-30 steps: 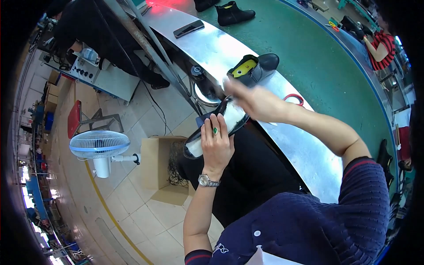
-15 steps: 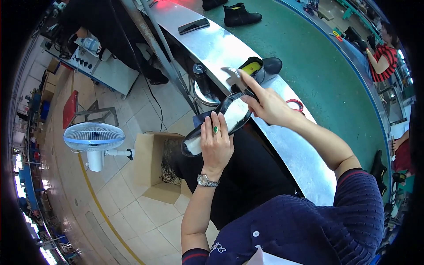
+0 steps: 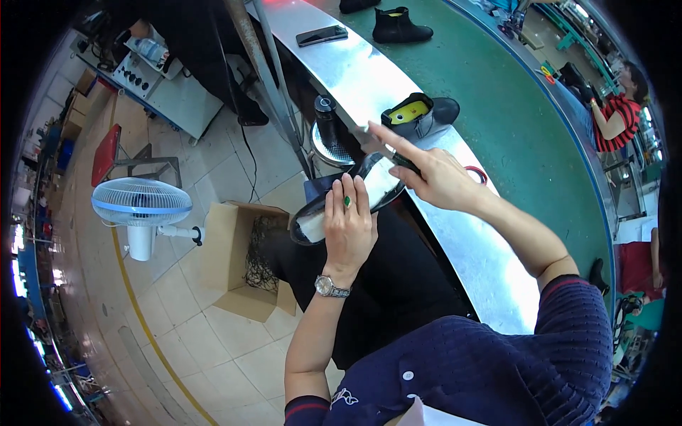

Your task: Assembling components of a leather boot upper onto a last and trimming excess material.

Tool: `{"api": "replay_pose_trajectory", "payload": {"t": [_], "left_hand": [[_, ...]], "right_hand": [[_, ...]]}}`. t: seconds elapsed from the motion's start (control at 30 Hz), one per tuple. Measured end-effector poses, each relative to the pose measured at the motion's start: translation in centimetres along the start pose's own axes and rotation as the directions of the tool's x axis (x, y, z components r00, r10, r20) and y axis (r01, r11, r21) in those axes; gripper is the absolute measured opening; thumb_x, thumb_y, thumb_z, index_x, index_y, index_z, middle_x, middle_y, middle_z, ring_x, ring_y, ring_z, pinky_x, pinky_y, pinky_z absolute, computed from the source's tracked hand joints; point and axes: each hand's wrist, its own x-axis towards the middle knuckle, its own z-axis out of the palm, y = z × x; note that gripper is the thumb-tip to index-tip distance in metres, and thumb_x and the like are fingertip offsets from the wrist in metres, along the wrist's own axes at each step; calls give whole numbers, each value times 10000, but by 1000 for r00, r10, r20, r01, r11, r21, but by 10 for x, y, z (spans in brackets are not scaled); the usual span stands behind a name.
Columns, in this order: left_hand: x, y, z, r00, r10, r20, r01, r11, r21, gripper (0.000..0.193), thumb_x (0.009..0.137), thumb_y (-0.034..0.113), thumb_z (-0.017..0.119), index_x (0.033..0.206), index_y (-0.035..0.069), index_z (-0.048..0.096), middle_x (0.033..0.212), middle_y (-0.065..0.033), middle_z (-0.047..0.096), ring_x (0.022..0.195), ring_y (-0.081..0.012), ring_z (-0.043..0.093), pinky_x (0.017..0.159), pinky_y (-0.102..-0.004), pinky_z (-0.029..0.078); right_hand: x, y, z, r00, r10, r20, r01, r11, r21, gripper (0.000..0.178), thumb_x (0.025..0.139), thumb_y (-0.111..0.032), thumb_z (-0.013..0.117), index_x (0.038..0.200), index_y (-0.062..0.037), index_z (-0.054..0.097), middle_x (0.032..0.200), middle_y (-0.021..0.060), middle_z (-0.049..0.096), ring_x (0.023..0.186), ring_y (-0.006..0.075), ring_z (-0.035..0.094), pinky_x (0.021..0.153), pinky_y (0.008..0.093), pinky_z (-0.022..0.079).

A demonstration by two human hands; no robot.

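A black shoe (image 3: pixel 310 228) lies across my lap with a long white sole-shaped face turned up. My left hand (image 3: pixel 349 226) rests flat on that white face, fingers stretched and slightly apart; its thumb is hard to see. Over the shoe's far right end, my right hand (image 3: pixel 433 174) is closed round the dark handle of a hammer (image 3: pixel 376 144), its index finger reaching along the tool. The metal head is smeared by motion. Beside it on the metal bench stands a black ankle boot (image 3: pixel 419 117) with a yellow lining.
The metal bench (image 3: pixel 462 241) runs along my right, bearing a phone (image 3: pixel 321 35) and a red ring-shaped item (image 3: pixel 476 172). Another black boot (image 3: pixel 402 26) stands on the green surface beyond. An open cardboard box (image 3: pixel 231 248) and a fan (image 3: pixel 142 206) are at left. Other people work nearby.
The hammer has turned and blurred, its head shifting slightly down as my right hand moves. My left hand stays on the shoe. The whole view has shifted slightly.
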Motion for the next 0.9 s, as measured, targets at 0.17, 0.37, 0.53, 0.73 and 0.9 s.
{"api": "replay_pose_trajectory", "payload": {"t": [0.17, 0.37, 0.53, 0.73, 0.9], "left_hand": [[32, -10, -31, 981, -97, 170, 128, 974, -185, 573, 720, 217, 776, 1228, 19, 601, 1239, -192, 595, 1091, -332, 597, 922, -390, 476], [47, -54, -36, 963, -57, 265, 164, 900, -403, 273, 846, 122, 651, 1102, 30, 677, 883, -205, 686, 831, -356, 661, 747, -412, 518], [38, -48, -31, 966, -142, 217, 222, 884, -411, 396, 867, 91, 621, 1248, -2, 565, 831, -222, 681, 774, -360, 666, 730, -405, 524], [6, -9, -21, 975, -110, 193, 141, 978, -155, 804, 642, 79, 813, 1317, -94, 414, 1311, -219, 475, 1256, -362, 421, 1060, -415, 358], [-11, -3, -9, 995, -41, 88, 47, 997, -63, 769, 686, 78, 766, 1323, -134, 392, 1297, -273, 481, 1208, -391, 466, 1073, -436, 355]], "right_hand": [[-4, 13, 14, 982, 103, 161, -73, 980, -184, 763, 946, -137, 533, 1538, -267, 69, 724, 205, 647, 588, 333, 638, 602, 441, 510], [-16, 4, 1, 816, 166, 554, -458, 770, 443, 490, 995, -114, 486, 1450, -94, 305, 1006, 102, 661, 844, 156, 664, 795, 321, 529], [12, -12, -2, 657, 224, 720, -672, 607, 424, 470, 1001, -127, 480, 1435, -107, 302, 924, 71, 603, 804, 150, 648, 759, 313, 567], [-22, -15, 23, 877, 206, 435, -322, 923, 212, 514, 993, -155, 498, 1435, -45, 259, 701, 105, 621, 570, 187, 636, 536, 328, 534], [-24, -4, 16, 906, 155, 394, -243, 952, 185, 566, 972, -169, 538, 1458, -52, 273, 697, 149, 650, 593, 257, 658, 574, 380, 527]]}}
